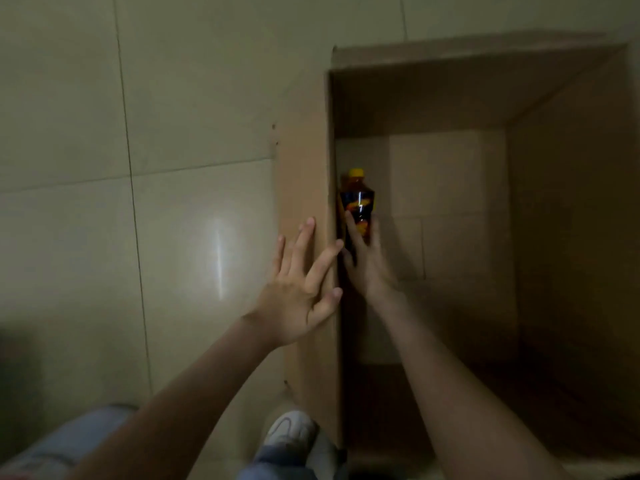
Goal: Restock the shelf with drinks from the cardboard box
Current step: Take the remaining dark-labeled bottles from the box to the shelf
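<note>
The bottle with the yellow cap is in the middle of the frame, deep in the cardboard box, close to its left wall. The right hand curls its fingers round the bottle's lower half. The bottle looks full, so it is likely a bit heavy, hard and smooth, and the middle is a good place to hold. The left hand presses spread, flat fingers on the outside of that wall. The tall wall could get in the way when the bottle is lifted. A white shoe stands on the tiled floor at the bottom.

Box on floor. Inside, against left wall: bottle, right hand gripping it. Outside that wall: left hand.
</note>
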Motion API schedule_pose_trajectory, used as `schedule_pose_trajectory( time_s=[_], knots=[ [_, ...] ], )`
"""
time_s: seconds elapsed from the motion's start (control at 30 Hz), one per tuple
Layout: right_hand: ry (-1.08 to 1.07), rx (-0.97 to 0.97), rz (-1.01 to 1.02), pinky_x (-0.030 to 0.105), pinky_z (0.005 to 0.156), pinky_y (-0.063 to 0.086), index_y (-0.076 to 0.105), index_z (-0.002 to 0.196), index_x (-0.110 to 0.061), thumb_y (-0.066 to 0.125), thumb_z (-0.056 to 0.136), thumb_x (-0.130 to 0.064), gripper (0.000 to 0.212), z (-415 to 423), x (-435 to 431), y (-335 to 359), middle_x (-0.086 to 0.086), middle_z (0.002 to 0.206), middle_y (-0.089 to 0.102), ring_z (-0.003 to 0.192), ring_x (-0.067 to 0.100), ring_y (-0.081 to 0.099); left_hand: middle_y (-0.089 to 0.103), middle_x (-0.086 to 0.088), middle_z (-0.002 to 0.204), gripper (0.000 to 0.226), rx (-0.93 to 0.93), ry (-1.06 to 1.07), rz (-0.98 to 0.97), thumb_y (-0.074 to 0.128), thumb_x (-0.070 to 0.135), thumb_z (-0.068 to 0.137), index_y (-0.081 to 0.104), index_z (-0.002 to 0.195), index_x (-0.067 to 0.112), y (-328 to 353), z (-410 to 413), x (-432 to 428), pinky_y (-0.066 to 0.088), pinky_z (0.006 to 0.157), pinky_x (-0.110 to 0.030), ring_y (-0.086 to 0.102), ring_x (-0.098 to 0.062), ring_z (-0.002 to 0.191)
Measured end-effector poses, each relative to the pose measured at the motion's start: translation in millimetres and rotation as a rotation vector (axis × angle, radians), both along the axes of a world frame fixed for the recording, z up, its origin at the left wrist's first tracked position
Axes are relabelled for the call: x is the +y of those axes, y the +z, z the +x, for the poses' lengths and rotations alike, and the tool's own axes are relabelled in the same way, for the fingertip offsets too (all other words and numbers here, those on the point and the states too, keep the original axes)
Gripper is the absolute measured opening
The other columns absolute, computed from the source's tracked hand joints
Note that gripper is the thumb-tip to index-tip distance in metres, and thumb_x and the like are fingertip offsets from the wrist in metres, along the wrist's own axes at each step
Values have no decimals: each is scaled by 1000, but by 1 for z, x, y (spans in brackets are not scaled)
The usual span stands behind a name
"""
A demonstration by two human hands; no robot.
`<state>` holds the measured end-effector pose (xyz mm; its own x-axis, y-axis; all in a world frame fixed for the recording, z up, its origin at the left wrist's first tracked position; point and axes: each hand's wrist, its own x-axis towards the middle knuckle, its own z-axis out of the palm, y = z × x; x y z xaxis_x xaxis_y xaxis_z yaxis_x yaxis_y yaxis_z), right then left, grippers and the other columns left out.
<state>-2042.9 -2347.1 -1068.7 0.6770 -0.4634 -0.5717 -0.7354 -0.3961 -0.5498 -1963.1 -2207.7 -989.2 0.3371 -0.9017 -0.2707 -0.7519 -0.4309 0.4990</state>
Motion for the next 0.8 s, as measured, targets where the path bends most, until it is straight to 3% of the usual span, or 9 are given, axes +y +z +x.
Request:
schedule_pose_trajectory(
  time_s=[0.13, 0.27, 0.4, 0.47, 0.5, 0.57, 0.63, 0.73, 0.8],
  knots=[
    [2, 0, -26, 51, 103, 36, 1, 149, -45, 52, 95, -25, 77, 1, 5, -18, 8, 159, -21, 133, 43, 31, 3, -29, 154, 59, 10, 34, -18, 17, 52, 98, 15, 148, 20, -1, -3, 0, 7, 114, -59, 4, -39, 146],
    [98, 208, -98, 54, 107, 29, -7, 146, -52, 57, 93, -23, 88, -5, -10, 10, -3, 158, -24, 134, 44, 25, 6, -26, 156, 61, -65, 16, 77, 18, 56, 97, 15, 149, 25, 17, -1, 0, 6, 115, -57, 6, -40, 145],
    [-288, 188, 126, 50, 111, 32, -1, 148, -50, 69, 82, -15, 102, -46, -14, 79, 0, 161, 2, 139, 39, 27, -7, -12, 160, 66, -27, 52, 281, 12, 59, 91, 10, 152, 31, 77, -7, -7, -6, 117, -51, -12, -32, 146],
    [-461, 102, 182, 44, 110, 35, 7, 149, -48, 69, 78, -10, 101, -76, -6, 136, -1, 158, 13, 139, 31, 29, 1, -10, 160, 62, 44, 90, 330, 18, 53, 93, 17, 151, 32, 120, -15, -14, -2, 118, -45, -6, -30, 147],
    [-514, 64, 199, 44, 108, 38, 10, 148, -49, 69, 76, -9, 101, -90, 0, 169, -3, 156, 17, 138, 27, 31, 13, -10, 158, 56, 116, 108, 333, 25, 48, 96, 22, 150, 31, 144, -20, -18, 6, 118, -40, 6, -30, 146],
    [-606, -34, 232, 41, 102, 45, 13, 143, -56, 68, 76, -5, 101, -116, 11, 243, -9, 152, 21, 134, 17, 33, 42, -10, 143, 46, 428, 187, 312, 39, 34, 101, 30, 146, 31, 198, -32, -27, 28, 106, -21, 37, -26, 133],
    [-645, -124, 213, 24, 101, 38, 14, 142, -54, 68, 75, 3, 103, -135, 23, 324, -8, 151, 22, 130, 5, 30, 59, -6, 124, 47, 735, 252, 328, 48, 32, 98, 32, 142, 37, 263, -47, -39, 36, 92, -12, 54, -20, 119],
    [-607, -254, 124, 2, 98, 25, 17, 143, -38, 68, 70, 13, 103, -156, 42, 442, 0, 149, 26, 126, -18, 27, 64, -2, 120, 63, 973, 292, 336, 59, 49, 88, 21, 139, 50, 366, -72, -53, 45, 100, -32, 58, -15, 114],
    [-576, -305, 42, -1, 96, 26, 16, 144, -38, 68, 70, 10, 102, -167, 56, 516, 0, 148, 25, 123, -26, 24, 63, 4, 119, 59, 1052, 293, 280, 67, 50, 82, 23, 120, 63, 433, -87, -56, 49, 97, -41, 60, -14, 111]
  ],
)
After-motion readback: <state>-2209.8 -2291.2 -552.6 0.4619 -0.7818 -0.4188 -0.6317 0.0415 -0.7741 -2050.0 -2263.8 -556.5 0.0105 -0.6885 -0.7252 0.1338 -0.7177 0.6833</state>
